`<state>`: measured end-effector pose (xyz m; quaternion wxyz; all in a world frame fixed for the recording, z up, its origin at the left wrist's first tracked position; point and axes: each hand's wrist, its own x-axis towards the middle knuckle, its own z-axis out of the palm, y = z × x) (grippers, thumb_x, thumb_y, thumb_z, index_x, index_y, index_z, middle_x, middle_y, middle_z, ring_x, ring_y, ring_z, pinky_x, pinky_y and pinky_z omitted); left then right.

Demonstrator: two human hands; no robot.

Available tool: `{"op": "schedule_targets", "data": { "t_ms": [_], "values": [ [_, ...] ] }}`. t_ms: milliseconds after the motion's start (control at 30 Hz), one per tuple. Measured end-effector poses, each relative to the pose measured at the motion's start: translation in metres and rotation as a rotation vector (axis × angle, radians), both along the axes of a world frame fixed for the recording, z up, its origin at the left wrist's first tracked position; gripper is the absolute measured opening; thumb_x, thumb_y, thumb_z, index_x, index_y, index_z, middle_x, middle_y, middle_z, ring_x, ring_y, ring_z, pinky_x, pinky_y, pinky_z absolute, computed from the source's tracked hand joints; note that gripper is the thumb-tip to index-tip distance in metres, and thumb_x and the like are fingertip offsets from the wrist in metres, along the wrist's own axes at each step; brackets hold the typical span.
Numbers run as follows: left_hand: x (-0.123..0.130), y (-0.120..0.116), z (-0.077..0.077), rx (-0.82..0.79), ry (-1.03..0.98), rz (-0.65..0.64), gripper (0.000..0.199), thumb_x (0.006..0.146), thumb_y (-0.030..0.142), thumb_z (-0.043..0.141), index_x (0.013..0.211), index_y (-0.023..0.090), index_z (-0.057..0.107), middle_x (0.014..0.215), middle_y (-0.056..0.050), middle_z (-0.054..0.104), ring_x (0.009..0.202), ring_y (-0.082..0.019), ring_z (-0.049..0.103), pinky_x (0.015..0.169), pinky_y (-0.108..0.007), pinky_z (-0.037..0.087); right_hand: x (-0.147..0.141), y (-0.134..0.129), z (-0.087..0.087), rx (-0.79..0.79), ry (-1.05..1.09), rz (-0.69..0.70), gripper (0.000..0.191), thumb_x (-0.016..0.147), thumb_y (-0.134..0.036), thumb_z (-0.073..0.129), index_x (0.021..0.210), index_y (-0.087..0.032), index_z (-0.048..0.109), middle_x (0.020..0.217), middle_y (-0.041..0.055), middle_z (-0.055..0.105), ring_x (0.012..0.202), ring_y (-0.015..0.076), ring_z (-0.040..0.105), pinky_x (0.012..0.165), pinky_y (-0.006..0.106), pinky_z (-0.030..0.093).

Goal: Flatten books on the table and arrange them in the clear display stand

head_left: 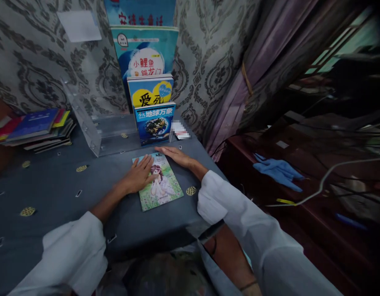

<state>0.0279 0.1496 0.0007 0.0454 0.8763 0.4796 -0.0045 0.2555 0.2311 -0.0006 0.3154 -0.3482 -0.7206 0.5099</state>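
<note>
A green book with a drawn girl on its cover (162,187) lies flat on the grey-blue tablecloth (116,213). My left hand (139,173) rests on the book's left upper part, fingers extended and holding nothing. At the book's top right corner is my right hand (175,157), its fingers stretched out toward the upper edge, also holding nothing. Just behind the hands, a blue book with an Earth picture (155,125) stands in a clear acrylic rack (97,144). Behind it rise a yellow-and-blue book (150,91) and a larger teal book (146,51).
Several books (38,125) are stacked at the left. A small white-and-red item (180,130) lies right of the rack. Beyond the table's right edge, a dark red surface (248,164) holds a blue cloth (279,170) and cables.
</note>
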Motion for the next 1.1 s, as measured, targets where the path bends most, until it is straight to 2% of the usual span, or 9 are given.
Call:
{"op": "schedule_targets", "data": {
  "t_ms": [133, 233, 467, 600, 733, 833, 967, 1100],
  "values": [
    [0.022, 0.006, 0.004, 0.026, 0.016, -0.172, 0.077, 0.105, 0.061, 0.018, 0.16, 0.009, 0.023, 0.167, -0.018, 0.024, 0.157, -0.026, 0.016, 0.127, -0.047, 0.013, 0.0, 0.002, -0.004, 0.042, -0.002, 0.025, 0.071, 0.089, -0.078, 0.048, 0.131, -0.024, 0.069, 0.147, 0.0055, 0.061, 0.142, 0.0276, 0.049, 0.126, 0.048, 0.026],
    [0.033, 0.001, 0.004, 0.036, 0.014, -0.301, 0.075, 0.105, 0.06, 0.016, 0.161, 0.01, 0.022, 0.167, -0.017, 0.026, 0.157, -0.025, 0.017, 0.127, -0.046, 0.012, 0.0, 0.004, -0.005, 0.07, 0.01, 0.069, 0.066, 0.093, -0.073, 0.049, 0.132, -0.024, 0.067, 0.147, 0.0053, 0.061, 0.141, 0.0266, 0.051, 0.124, 0.048, 0.029],
    [0.045, -0.049, 0.009, -0.029, -0.034, -0.532, 0.07, 0.106, 0.058, 0.021, 0.163, 0.019, 0.013, 0.168, -0.011, 0.025, 0.158, -0.021, 0.014, 0.127, -0.044, 0.01, 0.001, 0.004, -0.007, 0.091, -0.004, 0.073, 0.067, 0.096, -0.071, 0.044, 0.136, -0.021, 0.064, 0.15, 0.0077, 0.057, 0.142, 0.027, 0.048, 0.125, 0.046, 0.029],
    [0.05, -0.07, 0.013, -0.062, -0.056, -0.54, 0.06, 0.109, 0.045, 0.025, 0.163, 0.021, 0.015, 0.168, -0.007, 0.025, 0.157, -0.018, 0.016, 0.128, -0.042, 0.011, 0.0, 0.003, -0.007, 0.102, -0.033, 0.071, 0.067, 0.097, -0.072, 0.042, 0.137, -0.022, 0.064, 0.15, 0.0046, 0.057, 0.143, 0.0267, 0.048, 0.126, 0.045, 0.029],
    [0.053, -0.073, 0.012, -0.068, -0.059, -0.509, 0.052, 0.109, 0.03, 0.026, 0.16, 0.022, 0.025, 0.166, -0.006, 0.031, 0.156, -0.017, 0.019, 0.128, -0.044, 0.014, -0.003, 0.002, -0.008, 0.185, -0.089, 0.061, 0.071, 0.098, -0.072, 0.037, 0.138, -0.019, 0.063, 0.151, 0.0078, 0.056, 0.144, 0.0264, 0.047, 0.124, 0.044, 0.031],
    [0.054, -0.072, 0.011, -0.054, -0.067, -0.494, 0.052, 0.106, 0.02, 0.028, 0.159, 0.022, 0.028, 0.166, -0.006, 0.032, 0.156, -0.016, 0.019, 0.128, -0.043, 0.015, -0.009, -0.004, -0.01, 0.305, -0.217, 0.062, 0.068, 0.103, -0.063, 0.032, 0.144, -0.015, 0.057, 0.153, 0.0118, 0.053, 0.147, 0.0253, 0.044, 0.124, 0.044, 0.031],
    [0.054, -0.074, 0.01, -0.048, -0.061, -0.493, 0.059, 0.101, 0.009, 0.031, 0.158, 0.022, 0.029, 0.166, -0.005, 0.031, 0.156, -0.015, 0.019, 0.128, -0.042, 0.017, -0.015, -0.024, -0.011, 0.506, -0.473, 0.028, 0.055, 0.105, -0.046, 0.04, 0.149, -0.015, 0.05, 0.159, 0.014, 0.043, 0.153, 0.0262, 0.032, 0.127, 0.052, 0.02],
    [0.056, -0.078, 0.008, -0.046, -0.074, -0.509, 0.059, 0.099, 0.007, 0.033, 0.156, 0.02, 0.033, 0.165, -0.005, 0.033, 0.154, -0.015, 0.025, 0.127, -0.037, 0.023, -0.014, -0.049, -0.009, 0.646, -0.622, 0.043, 0.056, 0.105, -0.042, 0.044, 0.153, -0.013, 0.044, 0.161, 0.0167, 0.038, 0.155, 0.0266, 0.026, 0.127, 0.054, 0.014]
  ]
}}
